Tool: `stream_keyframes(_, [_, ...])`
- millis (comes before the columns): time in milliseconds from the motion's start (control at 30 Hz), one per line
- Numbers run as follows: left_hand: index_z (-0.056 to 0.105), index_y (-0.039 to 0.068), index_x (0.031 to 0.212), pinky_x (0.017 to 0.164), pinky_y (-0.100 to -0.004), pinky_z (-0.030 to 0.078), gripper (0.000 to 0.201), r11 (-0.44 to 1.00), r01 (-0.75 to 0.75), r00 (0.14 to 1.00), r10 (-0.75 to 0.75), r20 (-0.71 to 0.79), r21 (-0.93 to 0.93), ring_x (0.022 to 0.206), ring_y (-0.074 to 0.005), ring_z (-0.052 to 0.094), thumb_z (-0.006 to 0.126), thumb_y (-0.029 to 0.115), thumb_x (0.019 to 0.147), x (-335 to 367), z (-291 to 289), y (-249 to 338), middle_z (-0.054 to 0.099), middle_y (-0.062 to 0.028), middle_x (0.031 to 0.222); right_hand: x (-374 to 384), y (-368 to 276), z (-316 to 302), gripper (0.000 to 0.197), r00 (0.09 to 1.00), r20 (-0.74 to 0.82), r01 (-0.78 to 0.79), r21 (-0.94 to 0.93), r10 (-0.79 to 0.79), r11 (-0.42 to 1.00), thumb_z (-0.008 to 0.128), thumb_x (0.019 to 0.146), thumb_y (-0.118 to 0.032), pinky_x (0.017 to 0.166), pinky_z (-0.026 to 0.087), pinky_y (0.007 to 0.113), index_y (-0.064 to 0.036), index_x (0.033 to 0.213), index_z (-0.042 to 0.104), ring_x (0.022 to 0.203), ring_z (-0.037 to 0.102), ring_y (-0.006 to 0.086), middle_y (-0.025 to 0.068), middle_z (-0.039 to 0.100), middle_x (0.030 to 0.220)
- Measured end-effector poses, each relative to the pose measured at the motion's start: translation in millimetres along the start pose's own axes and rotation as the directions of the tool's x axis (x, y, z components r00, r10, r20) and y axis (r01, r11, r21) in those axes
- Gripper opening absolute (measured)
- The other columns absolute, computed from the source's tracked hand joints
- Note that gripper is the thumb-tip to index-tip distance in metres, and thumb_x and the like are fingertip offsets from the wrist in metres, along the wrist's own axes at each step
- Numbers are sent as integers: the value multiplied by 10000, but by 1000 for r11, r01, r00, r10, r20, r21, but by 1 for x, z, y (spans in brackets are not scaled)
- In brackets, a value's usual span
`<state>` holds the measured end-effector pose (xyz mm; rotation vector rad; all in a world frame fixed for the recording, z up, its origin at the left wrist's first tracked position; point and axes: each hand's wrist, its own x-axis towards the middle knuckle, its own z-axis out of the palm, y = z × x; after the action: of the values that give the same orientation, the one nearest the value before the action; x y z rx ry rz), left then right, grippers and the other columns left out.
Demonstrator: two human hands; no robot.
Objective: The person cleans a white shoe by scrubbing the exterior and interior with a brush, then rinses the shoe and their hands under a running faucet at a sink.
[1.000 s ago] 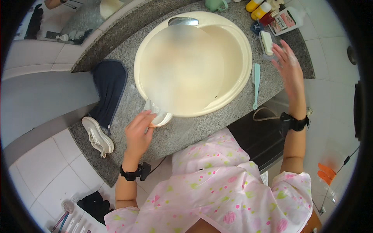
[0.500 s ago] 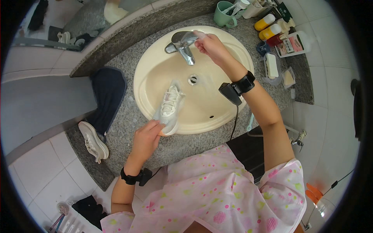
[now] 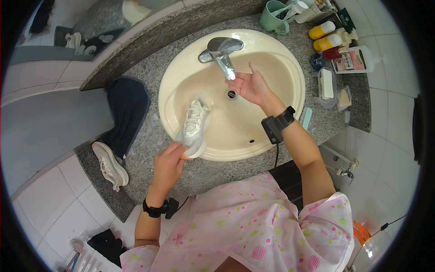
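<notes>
My left hand is closed on the toe end of a white sneaker that lies tilted over the front left rim of the cream washbasin. The shoe's laces face up, and its other end reaches into the bowl. Under the spout of the chrome faucet, my right hand is held palm up, fingers apart, with nothing in it. Below its fingertips shows the drain. A second white sneaker rests at the left end of the granite counter, beside a dark cloth.
At the back right stand a green cup with toothbrushes, yellow-capped bottles and a white jug. A soap dish and a light blue brush-like item lie right of the basin. Cables hang from both wristbands.
My right hand has left the faucet lever and come down under the spout, its fingers opening out. My left hand still holds the sneaker in nearly the same spot. The view has shifted slightly.
</notes>
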<state>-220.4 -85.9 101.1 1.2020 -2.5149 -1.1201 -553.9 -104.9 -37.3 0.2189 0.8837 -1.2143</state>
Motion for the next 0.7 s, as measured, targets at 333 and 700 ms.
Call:
stream_keyframes(333, [657, 22, 991, 740, -380, 536, 307, 1000, -13, 1000, 13, -6, 23, 873, -342, 642, 656, -47, 692, 4, -4, -2, 632, -144, 1039, 10, 12, 0, 894, 971, 172, -185, 87, 168, 979, 221, 940, -644, 1030, 400, 465, 172, 1261, 397, 1188, 512, 376, 305, 515, 1231])
stream_keyframes(700, [652, 25, 984, 730, -381, 532, 315, 998, -59, 998, 58, 20, 28, 859, -342, 640, 655, -61, 680, 7, 0, 1, 626, -144, 1030, 46, 49, -7, 300, 979, -192, -123, -270, 72, 955, 410, 1007, -247, 720, 513, 265, -46, 1164, 567, 830, 604, 117, 27, 611, 868])
